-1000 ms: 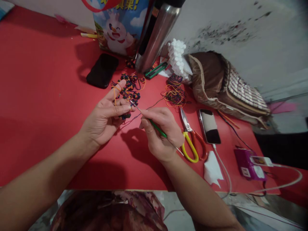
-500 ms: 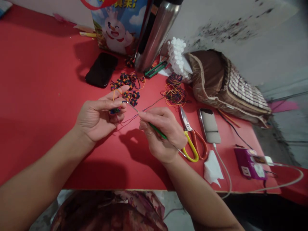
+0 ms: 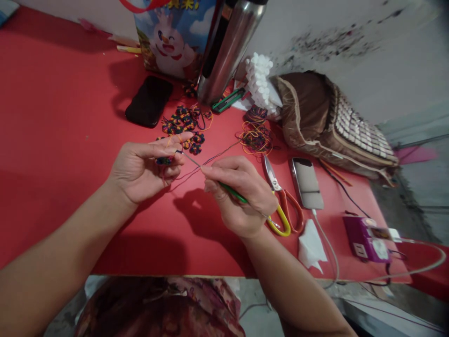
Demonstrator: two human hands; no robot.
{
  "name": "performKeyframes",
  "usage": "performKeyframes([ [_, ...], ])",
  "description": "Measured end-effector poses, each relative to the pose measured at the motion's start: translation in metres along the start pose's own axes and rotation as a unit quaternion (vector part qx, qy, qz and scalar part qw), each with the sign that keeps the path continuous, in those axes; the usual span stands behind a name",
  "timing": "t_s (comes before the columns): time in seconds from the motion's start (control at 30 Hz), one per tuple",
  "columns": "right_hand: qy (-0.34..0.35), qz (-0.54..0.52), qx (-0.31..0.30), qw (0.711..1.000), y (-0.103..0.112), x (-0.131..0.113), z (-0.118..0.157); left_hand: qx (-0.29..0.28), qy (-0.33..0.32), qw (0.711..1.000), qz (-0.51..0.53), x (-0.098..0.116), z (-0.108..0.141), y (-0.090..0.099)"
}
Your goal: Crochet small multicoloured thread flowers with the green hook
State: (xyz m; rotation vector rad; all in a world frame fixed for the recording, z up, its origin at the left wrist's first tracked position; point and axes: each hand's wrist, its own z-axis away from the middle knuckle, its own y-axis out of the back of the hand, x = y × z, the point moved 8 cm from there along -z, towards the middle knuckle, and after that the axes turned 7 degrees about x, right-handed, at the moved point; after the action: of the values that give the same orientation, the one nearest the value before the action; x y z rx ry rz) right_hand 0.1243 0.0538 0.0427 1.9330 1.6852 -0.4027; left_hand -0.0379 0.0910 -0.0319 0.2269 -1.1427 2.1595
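My left hand (image 3: 142, 171) pinches a small dark multicoloured crochet piece (image 3: 164, 160), with orange yarn looped about its raised index finger. In my right hand (image 3: 242, 194) is a crochet hook (image 3: 233, 192) with a green grip, held like a pen. The hook's thin metal tip meets the yarn at my left fingertips. A strand runs from there to a loose yarn tangle (image 3: 255, 138) on the red table. Several finished-looking yarn flowers (image 3: 179, 120) lie just beyond my left hand.
Scissors (image 3: 277, 187) and a charging phone (image 3: 306, 182) lie right of my right hand. Behind stand a steel flask (image 3: 231, 51) and a printed bag (image 3: 171, 42). A black phone (image 3: 149, 102), green cutter (image 3: 228, 100), tissue (image 3: 311, 245), purple box (image 3: 365, 238) and brown cushion (image 3: 315, 112) also lie there.
My right hand has shifted slightly right and down with the hook. My left hand's index finger has tilted lower, and the crochet piece has moved slightly left.
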Motion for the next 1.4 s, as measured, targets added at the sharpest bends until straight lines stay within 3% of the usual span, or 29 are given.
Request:
performKeyframes([
  [0.47, -0.032, 0.002, 0.003, 0.999, 0.004, 0.004, -0.003, 0.001, -0.008, 0.999, -0.043, 0.0, -0.002, 0.0],
  [0.7, -0.036, -0.018, -0.001, 0.999, 0.004, 0.001, -0.004, -0.025, 0.006, 0.999, -0.037, 0.002, -0.005, 0.002],
  [0.87, -0.1, -0.068, 0.012, 0.993, 0.004, 0.014, 0.0, -0.048, -0.031, 0.996, -0.066, 0.005, -0.005, 0.0],
  [1.0, -0.207, -0.182, 0.055, 0.96, 0.001, 0.037, 0.013, -0.103, -0.115, 0.983, -0.1, 0.006, 0.0, -0.011],
  [1.17, -0.324, -0.216, 0.084, 0.917, -0.005, 0.051, 0.022, -0.099, -0.247, 0.953, -0.143, 0.008, 0.008, -0.014],
  [1.3, -0.396, -0.263, 0.095, 0.875, -0.012, 0.06, 0.024, -0.104, -0.275, 0.938, -0.185, 0.006, 0.013, -0.019],
  [1.4, -0.408, -0.301, 0.085, 0.858, -0.019, 0.068, 0.026, -0.094, -0.27, 0.935, -0.21, 0.004, 0.018, -0.022],
])
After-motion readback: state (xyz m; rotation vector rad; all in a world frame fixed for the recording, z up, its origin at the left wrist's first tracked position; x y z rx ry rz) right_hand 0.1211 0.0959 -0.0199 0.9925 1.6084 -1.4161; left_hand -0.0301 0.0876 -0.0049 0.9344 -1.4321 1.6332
